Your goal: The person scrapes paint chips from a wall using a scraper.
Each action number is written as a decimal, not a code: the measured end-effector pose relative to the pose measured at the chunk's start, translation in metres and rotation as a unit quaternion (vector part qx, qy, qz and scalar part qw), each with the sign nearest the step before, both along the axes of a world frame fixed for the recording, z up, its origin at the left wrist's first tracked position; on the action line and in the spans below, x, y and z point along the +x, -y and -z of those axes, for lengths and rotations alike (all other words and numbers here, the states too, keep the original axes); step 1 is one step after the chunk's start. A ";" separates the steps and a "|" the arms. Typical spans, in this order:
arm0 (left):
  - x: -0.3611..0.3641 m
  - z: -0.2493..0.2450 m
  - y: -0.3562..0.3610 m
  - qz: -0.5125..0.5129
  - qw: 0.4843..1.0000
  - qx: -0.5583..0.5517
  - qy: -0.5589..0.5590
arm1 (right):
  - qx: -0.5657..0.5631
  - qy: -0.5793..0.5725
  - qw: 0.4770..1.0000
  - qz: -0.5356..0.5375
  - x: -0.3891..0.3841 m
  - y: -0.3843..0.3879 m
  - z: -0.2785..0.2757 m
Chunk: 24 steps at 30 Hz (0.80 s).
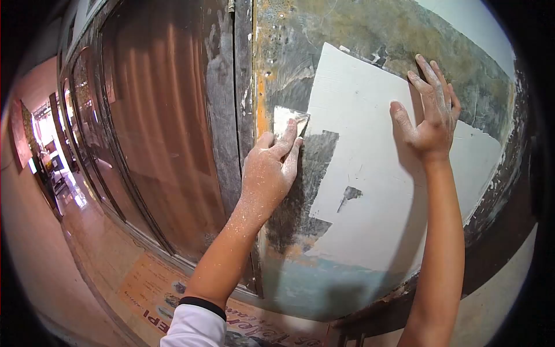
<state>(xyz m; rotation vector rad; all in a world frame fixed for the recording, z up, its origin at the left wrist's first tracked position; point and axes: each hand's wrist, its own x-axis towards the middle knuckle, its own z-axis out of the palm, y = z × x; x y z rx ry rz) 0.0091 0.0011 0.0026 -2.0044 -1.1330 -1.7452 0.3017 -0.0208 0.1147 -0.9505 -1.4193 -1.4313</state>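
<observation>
My left hand (270,170), dusted with white powder, grips a putty knife (287,121) whose wide blade, coated in white filler, lies against the wall (358,34) at the left edge of a white filler patch (370,173). My right hand (430,113) rests flat on the wall at the patch's upper right, fingers spread and pointing up, holding nothing. The wall around the patch is worn, with grey, ochre and bluish stains. A dark bare strip (309,173) lies just right of my left hand.
A dark metal frame (243,87) borders the wall on the left, beside a window with a brown curtain (167,115). A printed sheet with red letters (162,295) lies on the floor below. A corridor (58,173) runs off at far left.
</observation>
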 end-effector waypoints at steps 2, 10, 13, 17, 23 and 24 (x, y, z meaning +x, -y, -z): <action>-0.001 -0.005 0.002 -0.001 1.000 -0.007 -0.003 | 0.010 0.005 1.000 0.005 0.001 -0.002 0.001; -0.001 -0.026 -0.002 0.000 1.000 0.019 -0.004 | 0.002 0.000 1.000 -0.004 -0.002 0.002 0.000; 0.001 -0.039 0.001 -0.024 0.999 0.024 -0.020 | -0.010 -0.005 1.000 -0.005 -0.002 0.004 0.000; 0.002 -0.058 -0.003 -0.014 0.999 0.044 -0.018 | -0.020 -0.013 1.000 -0.012 -0.003 0.006 0.000; 0.006 -0.087 -0.004 -0.022 0.998 0.046 -0.027 | -0.022 -0.015 1.000 -0.008 -0.002 0.004 0.001; 0.006 -0.091 -0.006 -0.032 0.997 0.053 -0.034 | -0.027 -0.016 0.999 -0.008 -0.002 0.004 0.001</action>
